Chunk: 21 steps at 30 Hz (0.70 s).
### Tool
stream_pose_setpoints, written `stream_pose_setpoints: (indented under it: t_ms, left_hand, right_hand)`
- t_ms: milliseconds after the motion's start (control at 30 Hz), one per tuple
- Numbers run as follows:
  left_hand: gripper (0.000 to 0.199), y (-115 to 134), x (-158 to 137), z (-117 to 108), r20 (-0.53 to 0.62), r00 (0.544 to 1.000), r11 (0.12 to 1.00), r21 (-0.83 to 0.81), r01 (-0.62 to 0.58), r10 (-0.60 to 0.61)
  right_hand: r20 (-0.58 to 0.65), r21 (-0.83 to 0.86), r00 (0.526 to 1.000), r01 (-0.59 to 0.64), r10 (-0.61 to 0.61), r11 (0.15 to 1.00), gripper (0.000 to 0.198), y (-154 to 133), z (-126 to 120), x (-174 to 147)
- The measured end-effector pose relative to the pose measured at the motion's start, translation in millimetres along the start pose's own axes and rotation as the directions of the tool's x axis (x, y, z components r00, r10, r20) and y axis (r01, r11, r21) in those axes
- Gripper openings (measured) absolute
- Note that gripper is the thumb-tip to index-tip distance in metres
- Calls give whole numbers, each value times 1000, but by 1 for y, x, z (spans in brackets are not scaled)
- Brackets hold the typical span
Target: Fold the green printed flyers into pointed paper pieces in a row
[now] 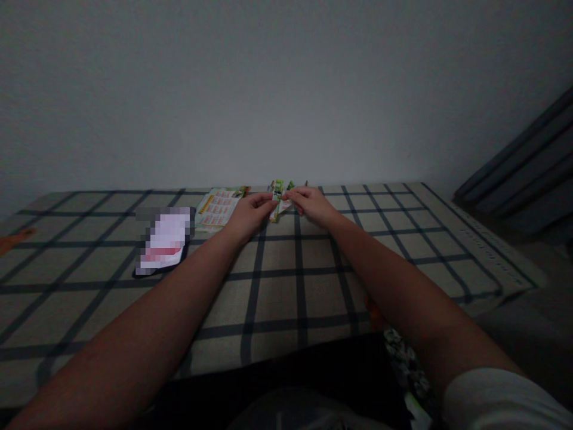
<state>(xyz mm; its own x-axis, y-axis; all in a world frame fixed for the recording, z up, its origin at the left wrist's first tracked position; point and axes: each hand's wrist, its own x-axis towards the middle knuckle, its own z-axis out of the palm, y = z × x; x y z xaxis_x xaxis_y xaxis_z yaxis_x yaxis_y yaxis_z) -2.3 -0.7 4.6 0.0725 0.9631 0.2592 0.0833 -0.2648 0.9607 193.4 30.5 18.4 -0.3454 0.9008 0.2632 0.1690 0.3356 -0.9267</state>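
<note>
Head view: left hand [250,215] pinches a green-printed paper strip [278,191], right hand [312,206] pinching at its right edge; handling looks unfinished, printed sheet [218,208] lying left.

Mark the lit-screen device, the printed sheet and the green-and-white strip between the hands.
Lit-screen device [165,237]: head view, middle of the screen.
Printed sheet [218,209]: head view, middle of its printed face.
Green-and-white strip [278,190]: head view, just above the middle of its length.

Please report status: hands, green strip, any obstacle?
Left hand holding green strip; right hand at its right edge. Printed sheet, lit device leftward, apart from strip. Nothing seen blocking.
</note>
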Motion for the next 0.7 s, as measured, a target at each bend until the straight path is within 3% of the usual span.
stream_pose_setpoints:
  t_ms: [100,567,700]
  left_hand:
    - [37,0,-1,-1,-33,999,999,39,24,-23]
    - [41,3,-2,-1,-33,999,995,103,2,1]
    - [42,1,-2,-2,-7,1000,999,46,-4,5]
  right_hand:
    - [-58,85,998,-16,21,996,27,-1,1,0]
    - [-7,265,991,-125,131,956,19,-1,5,2]
    - [31,251,995,-100,95,963,23,0,3,2]
